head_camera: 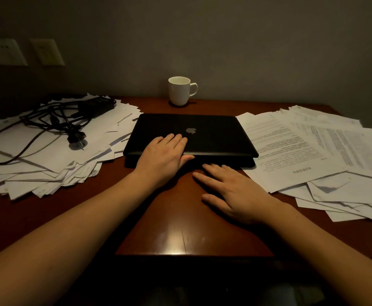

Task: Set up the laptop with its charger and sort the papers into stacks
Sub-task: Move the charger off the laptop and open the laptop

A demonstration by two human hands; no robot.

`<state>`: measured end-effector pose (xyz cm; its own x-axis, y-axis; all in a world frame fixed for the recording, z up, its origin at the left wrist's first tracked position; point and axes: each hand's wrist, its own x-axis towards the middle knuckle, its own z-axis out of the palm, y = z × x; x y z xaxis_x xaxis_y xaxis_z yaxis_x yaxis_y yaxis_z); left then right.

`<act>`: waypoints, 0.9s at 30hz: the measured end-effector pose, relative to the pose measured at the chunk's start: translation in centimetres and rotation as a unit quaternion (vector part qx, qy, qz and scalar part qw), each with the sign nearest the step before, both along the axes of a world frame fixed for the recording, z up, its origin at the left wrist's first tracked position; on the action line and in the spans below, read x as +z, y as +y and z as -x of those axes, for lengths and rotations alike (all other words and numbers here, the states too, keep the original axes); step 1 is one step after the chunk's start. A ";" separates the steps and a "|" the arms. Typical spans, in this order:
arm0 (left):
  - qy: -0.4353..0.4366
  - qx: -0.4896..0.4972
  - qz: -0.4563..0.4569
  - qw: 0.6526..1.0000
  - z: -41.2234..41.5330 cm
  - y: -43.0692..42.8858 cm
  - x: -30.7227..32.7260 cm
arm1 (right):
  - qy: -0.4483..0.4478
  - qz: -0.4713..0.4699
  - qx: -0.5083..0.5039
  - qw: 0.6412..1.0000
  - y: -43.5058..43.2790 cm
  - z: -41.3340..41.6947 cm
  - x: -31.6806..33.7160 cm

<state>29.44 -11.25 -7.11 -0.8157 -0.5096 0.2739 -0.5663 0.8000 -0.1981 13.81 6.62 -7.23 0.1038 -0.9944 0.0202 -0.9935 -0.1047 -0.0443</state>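
Black laptop (191,133) is lying closed at the middle of the desk (180,228), lid logo facing up, between two spreads of paper.

Left hand (163,157) is resting palm-down on the near left part of the lid. Its four fingers are lying straight and pressed close together, tips just short of the logo. The thumb is lying along the lid's front edge; I cannot tell whether it is hooking under that edge.

Right hand (231,191) is lying flat on the bare wood just in front of the laptop. Its fingers are straight and slightly spread, tips close to the laptop's front edge, holding nothing.

Charger (70,115) is sitting in a loose black tangle on top of the left paper pile (48,164), with its plug (76,138) lying toward the near side of the cable loops. That pile is fanning out untidily and touching the laptop's left side.

Right-hand papers (313,151), printed sheets, are overlapping at mixed angles, and the nearest sheet is running under or against the laptop's right edge.

White mug (179,90) is standing upright on a dark coaster (178,104) behind the laptop, near the wall, handle pointing right. Wall outlets (46,51) are showing dimly at upper left.
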 end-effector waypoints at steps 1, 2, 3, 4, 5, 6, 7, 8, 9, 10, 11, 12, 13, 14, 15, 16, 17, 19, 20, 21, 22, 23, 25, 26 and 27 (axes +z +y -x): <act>0.003 -0.002 0.003 1.000 0.0 0.0 0.0 | 0.000 -0.005 0.000 1.000 0.0 0.0 0.0; 0.007 -0.004 0.007 1.000 0.0 0.0 -0.1 | 0.003 -0.009 -0.002 1.000 0.0 -0.1 0.1; 0.014 -0.007 0.010 1.000 0.0 0.0 -0.1 | 0.004 -0.013 -0.004 1.000 0.0 -0.1 0.1; 0.023 -0.010 0.013 1.000 0.0 0.0 -0.2 | 0.002 -0.014 -0.006 1.000 0.0 -0.1 0.1; 0.032 -0.011 0.016 0.999 0.0 -0.1 -0.2 | -0.001 -0.015 -0.008 1.000 0.1 -0.2 0.1; 0.040 -0.013 0.019 0.999 0.0 -0.2 -0.3 | -0.004 -0.017 -0.010 1.000 0.1 -0.2 0.2; 0.048 -0.015 0.024 0.998 0.0 -0.3 -0.2 | -0.008 -0.018 -0.013 1.000 0.0 -0.3 0.2; 0.057 -0.017 0.032 0.998 0.0 -0.3 -0.2 | -0.012 -0.018 -0.015 1.000 0.0 -0.3 0.3; 0.067 -0.020 0.042 0.997 0.1 -0.4 -0.1 | -0.015 -0.016 -0.018 1.000 -0.1 -0.4 0.4; 0.078 -0.022 0.049 0.996 0.1 -0.3 0.1 | -0.020 -0.013 -0.021 1.000 -0.1 -0.5 0.4; 0.088 -0.023 0.053 0.994 0.1 -0.3 0.3 | -0.026 -0.011 -0.024 0.999 -0.2 -0.5 0.4; 0.095 -0.023 0.053 0.994 0.2 -0.3 0.6 | -0.034 -0.010 -0.027 0.999 -0.2 -0.6 0.5; 0.100 -0.020 0.050 0.994 0.2 -0.3 0.9 | -0.041 -0.010 -0.030 0.999 -0.1 -0.6 0.5; 0.104 -0.018 0.047 0.993 0.3 -0.2 1.2 | -0.047 -0.009 -0.033 0.998 -0.1 -0.7 0.5; 0.111 -0.017 0.046 0.993 0.4 -0.2 1.5 | -0.051 -0.010 -0.035 0.998 0.0 -0.8 0.5; 0.120 -0.017 0.045 0.992 0.5 -0.2 1.8 | -0.052 -0.011 -0.036 0.998 0.0 -0.8 0.5; 0.131 -0.018 0.044 0.990 0.5 -0.3 2.1 | -0.053 -0.013 -0.037 0.998 0.1 -0.9 0.5; 0.154 -0.018 0.048 0.987 0.8 -0.6 2.6 | -0.056 -0.014 -0.039 0.998 0.0 -1.0 0.4; 0.162 -0.014 0.050 0.985 0.9 -0.8 2.9 | -0.058 -0.013 -0.041 0.997 0.0 -1.0 0.3; 0.170 -0.009 0.052 0.984 1.1 -1.0 3.3 | -0.059 -0.013 -0.043 0.997 0.0 -1.0 0.3; 0.178 -0.003 0.053 0.983 1.3 -1.3 3.8 | -0.061 -0.011 -0.045 0.997 -0.1 -1.0 0.2; 0.185 0.005 0.055 0.981 1.6 -1.6 4.5 | -0.062 -0.009 -0.047 0.997 -0.1 -1.0 0.1; 0.200 0.031 0.057 0.978 2.1 -2.2 6.0 | -0.061 -0.003 -0.050 0.997 -0.2 -1.1 0.1; 0.207 0.045 0.056 0.976 2.5 -2.5 6.7 | -0.059 -0.003 -0.051 0.997 -0.2 -1.2 0.1; 0.215 0.058 0.054 0.973 2.8 -2.7 7.4 | -0.056 -0.003 -0.052 0.997 -0.3 -1.2 0.1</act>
